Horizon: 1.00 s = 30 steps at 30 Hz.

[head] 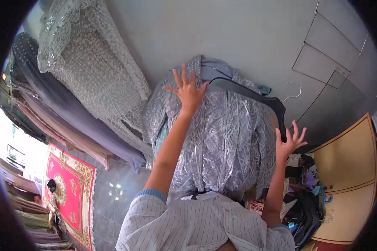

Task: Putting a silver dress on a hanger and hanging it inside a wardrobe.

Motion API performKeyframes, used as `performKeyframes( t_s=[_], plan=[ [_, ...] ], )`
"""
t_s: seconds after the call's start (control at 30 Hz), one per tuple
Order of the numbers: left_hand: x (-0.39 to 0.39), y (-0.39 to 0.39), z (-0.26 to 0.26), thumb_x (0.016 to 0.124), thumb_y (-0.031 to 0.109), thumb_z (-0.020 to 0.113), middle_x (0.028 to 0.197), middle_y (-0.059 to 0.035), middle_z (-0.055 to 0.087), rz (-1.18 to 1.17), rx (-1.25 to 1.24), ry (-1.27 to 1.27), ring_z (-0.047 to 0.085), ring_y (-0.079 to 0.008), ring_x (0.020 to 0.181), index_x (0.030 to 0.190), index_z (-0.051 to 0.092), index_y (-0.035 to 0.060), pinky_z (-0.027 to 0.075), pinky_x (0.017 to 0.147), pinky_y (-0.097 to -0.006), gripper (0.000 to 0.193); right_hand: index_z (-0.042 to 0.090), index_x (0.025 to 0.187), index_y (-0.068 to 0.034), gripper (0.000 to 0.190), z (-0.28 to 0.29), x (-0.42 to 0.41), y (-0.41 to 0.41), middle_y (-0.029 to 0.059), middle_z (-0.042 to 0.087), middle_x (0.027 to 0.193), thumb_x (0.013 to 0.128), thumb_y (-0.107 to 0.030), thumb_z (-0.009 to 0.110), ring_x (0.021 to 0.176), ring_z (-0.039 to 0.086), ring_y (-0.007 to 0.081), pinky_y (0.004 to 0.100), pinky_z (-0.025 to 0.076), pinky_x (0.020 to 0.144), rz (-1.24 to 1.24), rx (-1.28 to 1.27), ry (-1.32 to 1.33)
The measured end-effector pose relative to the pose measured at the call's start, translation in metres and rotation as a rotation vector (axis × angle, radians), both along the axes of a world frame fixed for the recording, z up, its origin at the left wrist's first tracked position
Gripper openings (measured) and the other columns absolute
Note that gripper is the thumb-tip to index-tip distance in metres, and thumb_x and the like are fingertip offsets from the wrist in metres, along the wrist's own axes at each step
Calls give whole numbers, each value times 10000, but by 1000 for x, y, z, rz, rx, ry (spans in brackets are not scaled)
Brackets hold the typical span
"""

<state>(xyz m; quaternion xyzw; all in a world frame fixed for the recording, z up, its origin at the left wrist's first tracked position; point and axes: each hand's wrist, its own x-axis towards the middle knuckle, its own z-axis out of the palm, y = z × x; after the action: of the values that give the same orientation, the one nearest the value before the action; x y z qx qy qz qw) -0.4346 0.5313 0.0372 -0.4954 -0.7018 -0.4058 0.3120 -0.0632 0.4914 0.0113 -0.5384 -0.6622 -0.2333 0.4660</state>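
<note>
A black clothes hanger point(248, 89) with a silver metal hook lies at a slant over a grey-lilac embellished garment point(220, 135). At the hanger's lower right end, my right hand point(288, 146) pinches it between thumb and forefinger, the other fingers spread. My left hand point(188, 92) is spread wide over the garment's upper part. Its thumb tip is close to the hanger's other end; whether they touch cannot be told. The garment is bulky, with shiny geometric patterning and smooth lining at its top.
A beaded pale gown point(91, 59) and other long dresses point(81, 106) hang at left. Beyond them, a red patterned rug point(66, 188) covers tiled floor. A wire rack point(320, 50) is on the wall at upper right. Heaped clothes point(304, 200) lie by a wooden cabinet point(348, 157).
</note>
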Motion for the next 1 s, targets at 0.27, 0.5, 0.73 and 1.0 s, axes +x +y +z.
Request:
performKeyframes(
  t_s=[0.27,0.5,0.73,1.0],
  plan=[
    [-19,15,-1,747,274,613,1448,-58,261,56,-116,31,103,-368,1357,1076,621,136,-110,870,-755,357,673,778,-134,294,11,-11,14,-50,493,1270,749,-426,683,1308,231,372,721,-45,951,-15,-7,-8],
    [-31,2,33,766,218,572,1403,-73,347,-85,32,15,164,-391,1337,956,682,160,-123,872,-747,227,671,755,-125,337,29,-55,56,-70,484,1270,732,-460,682,1301,249,362,743,-1,936,54,12,-83],
    [-18,4,33,764,214,589,1389,-61,369,-115,34,21,198,-391,1327,964,681,161,-138,876,-736,226,656,765,-139,264,46,-116,78,-61,508,1230,694,-383,727,1283,290,349,767,72,899,248,-16,-103],
    [-9,9,32,778,225,583,1377,-50,389,-186,63,12,189,-379,1332,961,684,147,-166,884,-715,223,696,806,-105,369,56,-179,84,-35,505,1216,725,-465,673,1293,267,335,752,44,922,339,-77,-135]
  ],
)
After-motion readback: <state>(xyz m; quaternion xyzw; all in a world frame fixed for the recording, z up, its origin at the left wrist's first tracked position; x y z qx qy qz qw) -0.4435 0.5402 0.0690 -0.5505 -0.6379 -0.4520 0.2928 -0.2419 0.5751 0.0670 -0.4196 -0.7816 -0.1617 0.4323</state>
